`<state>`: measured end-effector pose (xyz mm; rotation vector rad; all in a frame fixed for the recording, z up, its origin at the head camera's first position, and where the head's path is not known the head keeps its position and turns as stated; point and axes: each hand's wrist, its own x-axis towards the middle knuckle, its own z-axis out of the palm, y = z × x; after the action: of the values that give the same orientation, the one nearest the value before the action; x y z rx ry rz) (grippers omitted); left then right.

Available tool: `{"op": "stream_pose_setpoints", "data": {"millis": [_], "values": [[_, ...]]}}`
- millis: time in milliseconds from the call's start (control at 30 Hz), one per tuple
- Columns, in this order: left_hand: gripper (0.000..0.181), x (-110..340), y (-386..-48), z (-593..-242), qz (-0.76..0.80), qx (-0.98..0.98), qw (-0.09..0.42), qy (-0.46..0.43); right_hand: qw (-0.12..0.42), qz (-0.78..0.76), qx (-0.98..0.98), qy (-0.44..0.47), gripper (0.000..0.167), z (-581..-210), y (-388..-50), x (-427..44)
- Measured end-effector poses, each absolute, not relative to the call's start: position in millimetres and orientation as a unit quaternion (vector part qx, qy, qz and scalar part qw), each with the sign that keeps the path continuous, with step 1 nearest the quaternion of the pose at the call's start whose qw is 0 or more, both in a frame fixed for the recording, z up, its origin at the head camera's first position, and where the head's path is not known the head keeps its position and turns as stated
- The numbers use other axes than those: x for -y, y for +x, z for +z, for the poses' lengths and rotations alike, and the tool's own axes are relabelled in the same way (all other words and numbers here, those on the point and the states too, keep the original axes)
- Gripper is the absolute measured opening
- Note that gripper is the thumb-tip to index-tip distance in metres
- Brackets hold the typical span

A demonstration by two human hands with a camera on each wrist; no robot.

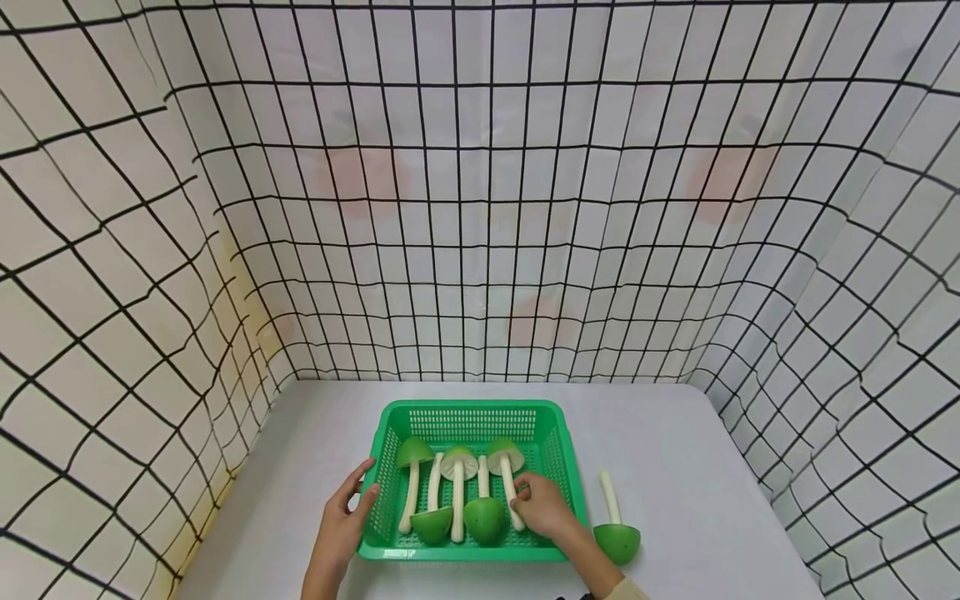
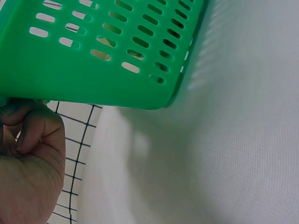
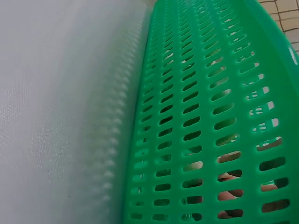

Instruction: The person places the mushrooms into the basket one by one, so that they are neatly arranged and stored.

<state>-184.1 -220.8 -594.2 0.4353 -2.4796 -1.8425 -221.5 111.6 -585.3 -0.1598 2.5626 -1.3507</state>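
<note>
A green plastic basket point(image 1: 465, 554) holds several mushroom-shaped pieces with green caps and pale stems, laid side by side with caps facing alternate ways. In the head view, my right hand point(image 1: 546, 507) reaches over the front right of the basket and pinches the stem of the rightmost mushroom point(image 1: 506, 462), whose cap points to the back. My left hand point(image 1: 341, 521) grips the basket's left rim between thumb and fingers. The left wrist view has the curled fingers of that hand point(image 2: 35, 154) against the rim. Through the right wrist view's slots, only bits of the right hand show.
One more mushroom point(image 1: 617, 542) lies on the white table point(image 1: 675, 467) to the right of the basket, cap toward the front. Black wire-grid walls point(image 1: 480, 250) backed with pale cloth rise at the back and both sides.
</note>
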Motion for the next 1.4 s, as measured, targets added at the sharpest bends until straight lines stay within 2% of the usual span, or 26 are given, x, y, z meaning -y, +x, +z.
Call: {"op": "stream_pose_setpoints", "data": {"millis": [367,767,1400], "values": [[0.051,221,-183,-595,-0.587,0.798,0.014,0.138,0.137,-0.438,-0.886,-0.068,0.034,-591,-227,-108],[0.050,222,-184,-595,-0.588,0.797,0.016,0.138,0.148,-0.452,-0.876,-0.075,0.031,-587,-227,-109],[0.051,222,-185,-597,-0.592,0.794,0.009,0.140,0.153,-0.445,-0.879,-0.080,0.043,-579,-221,-116]]}}
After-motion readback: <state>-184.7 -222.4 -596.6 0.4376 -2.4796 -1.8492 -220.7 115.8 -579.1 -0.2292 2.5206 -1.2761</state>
